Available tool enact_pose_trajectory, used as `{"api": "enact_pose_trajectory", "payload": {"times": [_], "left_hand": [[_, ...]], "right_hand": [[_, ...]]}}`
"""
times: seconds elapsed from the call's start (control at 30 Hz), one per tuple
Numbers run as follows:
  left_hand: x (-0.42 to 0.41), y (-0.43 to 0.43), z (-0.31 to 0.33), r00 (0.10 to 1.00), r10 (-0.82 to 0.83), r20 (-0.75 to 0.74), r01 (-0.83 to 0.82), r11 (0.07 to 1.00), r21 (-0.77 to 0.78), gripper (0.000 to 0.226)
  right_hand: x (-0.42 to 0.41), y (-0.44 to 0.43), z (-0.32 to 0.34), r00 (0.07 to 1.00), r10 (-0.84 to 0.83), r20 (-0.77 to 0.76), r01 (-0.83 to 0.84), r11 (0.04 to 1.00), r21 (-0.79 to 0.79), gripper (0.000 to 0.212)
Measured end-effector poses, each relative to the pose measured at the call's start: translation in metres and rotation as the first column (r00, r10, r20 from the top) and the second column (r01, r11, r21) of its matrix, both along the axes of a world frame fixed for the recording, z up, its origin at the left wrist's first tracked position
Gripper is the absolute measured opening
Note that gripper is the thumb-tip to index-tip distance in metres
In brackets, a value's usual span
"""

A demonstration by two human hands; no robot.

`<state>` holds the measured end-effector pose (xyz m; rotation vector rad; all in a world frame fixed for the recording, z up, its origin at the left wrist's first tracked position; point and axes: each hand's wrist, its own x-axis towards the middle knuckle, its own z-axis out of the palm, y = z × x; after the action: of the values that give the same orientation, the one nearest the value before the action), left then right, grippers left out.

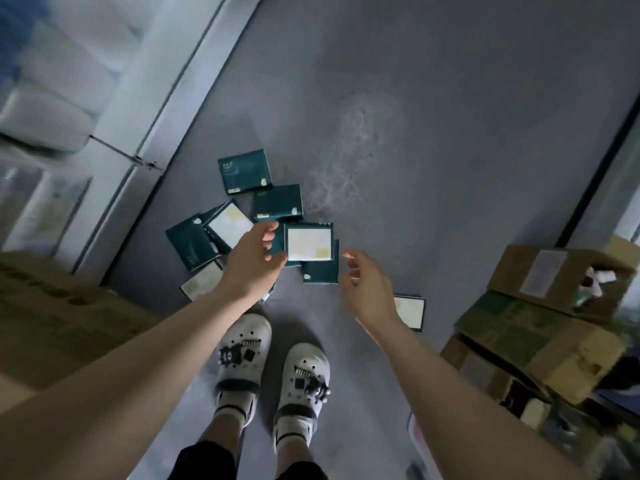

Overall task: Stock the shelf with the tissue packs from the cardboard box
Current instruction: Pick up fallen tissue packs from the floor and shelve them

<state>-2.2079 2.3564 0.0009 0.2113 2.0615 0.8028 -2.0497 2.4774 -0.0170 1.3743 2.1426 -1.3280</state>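
Several dark green tissue packs [245, 171] lie scattered on the grey floor in front of my feet, some face up with a pale label [309, 244]. One more pack [410, 311] lies apart, to the right, partly behind my right wrist. My left hand [254, 259] hovers over the pile with relaxed fingers, its fingertips at the left edge of the labelled pack, and holds nothing. My right hand [363, 282] hangs just right of that pack, fingers loosely curled and empty. A large cardboard box [52, 306] sits at the lower left.
A white shelf unit [149, 109] with pale packages runs along the left. Stacked cardboard boxes [540, 327] crowd the right side. My two white clogs [273, 362] stand just behind the pile. Open grey floor [450, 133] stretches ahead.
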Motion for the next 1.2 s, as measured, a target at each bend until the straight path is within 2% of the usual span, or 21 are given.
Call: {"api": "enact_pose_trajectory", "payload": {"times": [0.27, 0.43, 0.57, 0.77, 0.87, 1.0, 1.1, 1.2], "left_hand": [[-0.002, 0.008, -0.104, 0.995, -0.074, 0.063, 0.084, 0.984, -0.157, 0.056], [0.005, 0.009, -0.142, 0.980, -0.108, 0.165, 0.139, 0.971, -0.194, 0.062], [0.010, 0.005, -0.148, 0.964, -0.075, 0.254, 0.121, 0.978, -0.169, 0.064], [0.001, -0.004, -0.102, 0.971, -0.164, 0.175, 0.186, 0.975, -0.119, 0.073], [-0.009, -0.008, -0.055, 0.976, -0.203, 0.084, 0.208, 0.977, -0.056, 0.053], [-0.028, -0.013, 0.017, 0.990, -0.122, -0.075, 0.126, 0.991, 0.053, 0.021], [-0.039, -0.020, 0.065, 0.986, -0.043, -0.162, 0.062, 0.992, 0.112, 0.025], [-0.044, -0.035, 0.103, 0.996, 0.063, -0.068, -0.052, 0.988, 0.143, 0.027]], "right_hand": [[-0.024, 0.007, -0.098, 0.996, -0.003, 0.086, 0.006, 1.000, -0.031, 0.066], [-0.028, 0.003, -0.139, 0.996, 0.015, 0.082, -0.008, 0.996, -0.092, 0.068], [-0.024, -0.010, -0.143, 0.998, -0.021, 0.056, 0.029, 0.987, -0.158, 0.071], [-0.018, -0.018, -0.099, 0.996, -0.076, 0.052, 0.085, 0.977, -0.196, 0.078], [-0.019, -0.014, -0.055, 0.993, -0.117, 0.002, 0.115, 0.977, -0.177, 0.060], [-0.037, -0.002, 0.015, 0.980, -0.185, -0.067, 0.155, 0.936, -0.317, 0.034], [-0.052, 0.007, 0.068, 0.974, -0.203, -0.104, 0.141, 0.893, -0.427, 0.026], [-0.069, 0.010, 0.112, 0.971, -0.190, -0.145, 0.100, 0.875, -0.473, 0.031]]}}
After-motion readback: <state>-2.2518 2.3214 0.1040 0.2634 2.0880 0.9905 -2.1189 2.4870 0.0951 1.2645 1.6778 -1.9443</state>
